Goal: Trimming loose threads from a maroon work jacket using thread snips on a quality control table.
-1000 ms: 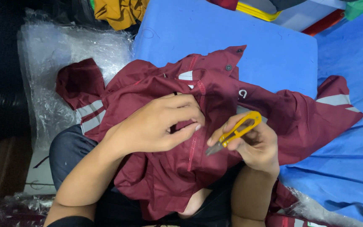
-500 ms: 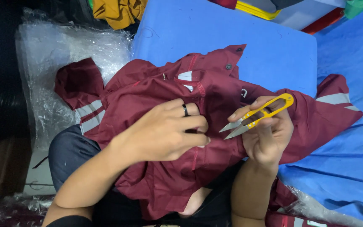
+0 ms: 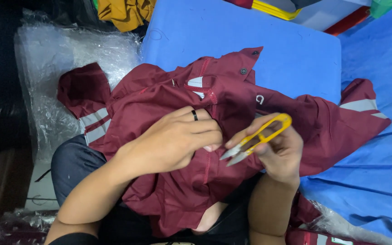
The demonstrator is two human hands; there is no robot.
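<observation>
A maroon jacket [image 3: 159,97] with grey reflective stripes lies across my lap and a blue padded surface [image 3: 273,41]. My left hand [image 3: 178,138], a dark ring on one finger, pinches a fold of the jacket's fabric near the middle seam. My right hand [image 3: 280,152] holds yellow thread snips [image 3: 257,139], blades pointing left toward the pinched fold, a short gap from my left fingertips.
Clear crinkled plastic bags [image 3: 55,68] lie at the left. A mustard-coloured garment [image 3: 125,11] sits at the top. Blue cloth [image 3: 377,149] covers the right side. Another maroon piece in plastic [image 3: 314,236] shows at the bottom right.
My right hand first lifted the snips up and to the right, then brought them back down toward the left hand. My left hand shifted its grip on the fabric slightly.
</observation>
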